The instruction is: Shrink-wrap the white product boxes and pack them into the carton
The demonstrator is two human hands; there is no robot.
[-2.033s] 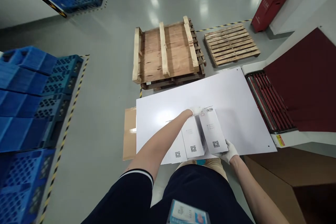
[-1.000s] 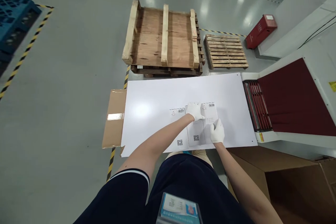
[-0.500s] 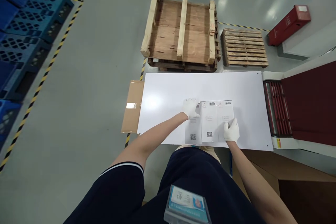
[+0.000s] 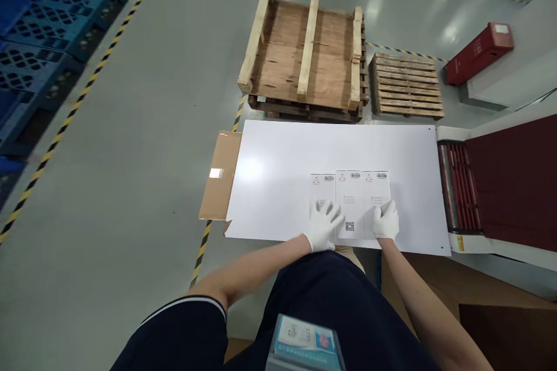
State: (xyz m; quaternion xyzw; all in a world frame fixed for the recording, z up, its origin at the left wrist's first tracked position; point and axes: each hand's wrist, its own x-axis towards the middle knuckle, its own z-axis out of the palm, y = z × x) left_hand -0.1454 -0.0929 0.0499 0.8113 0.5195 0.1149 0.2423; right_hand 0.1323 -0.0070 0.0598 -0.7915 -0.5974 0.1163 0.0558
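Observation:
Three white boxes lie side by side on a white table top: a left box, a middle box and a right box, each with a barcode at its far end. My left hand, in a white glove, rests with fingers spread on the near end of the left box. My right hand, also gloved, lies flat on the near end of the right box. Neither hand grips anything.
A large wooden pallet and a smaller one lie on the floor beyond the table. A machine with dark red rollers adjoins the table's right end. Flattened cardboard pokes out at left. Blue crates are stacked far left.
My left hand has slid from the far end of the left box back to its near end. The three boxes now lie flat in an even row.

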